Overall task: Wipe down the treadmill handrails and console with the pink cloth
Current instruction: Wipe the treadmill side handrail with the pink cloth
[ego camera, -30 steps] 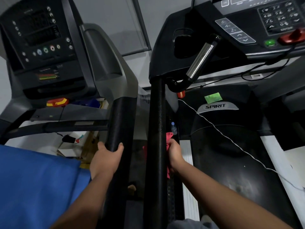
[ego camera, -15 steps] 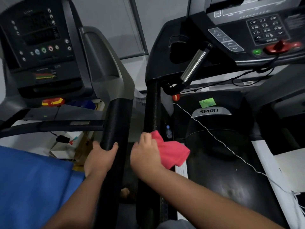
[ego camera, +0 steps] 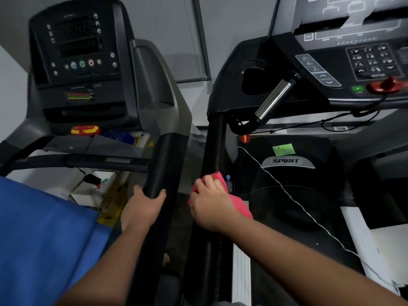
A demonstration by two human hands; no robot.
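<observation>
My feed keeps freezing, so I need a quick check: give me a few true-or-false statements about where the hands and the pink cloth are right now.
1. The right hand holds the pink cloth on the SPIRIT treadmill's handrail. True.
2. The left hand holds a spray bottle. False: it grips the left treadmill's handrail and nothing else.
3. The pink cloth is wiping the SPIRIT treadmill's console. False: it is low on the handrail, well below the console.
4. A green sticker sits just above the SPIRIT badge. True.
</observation>
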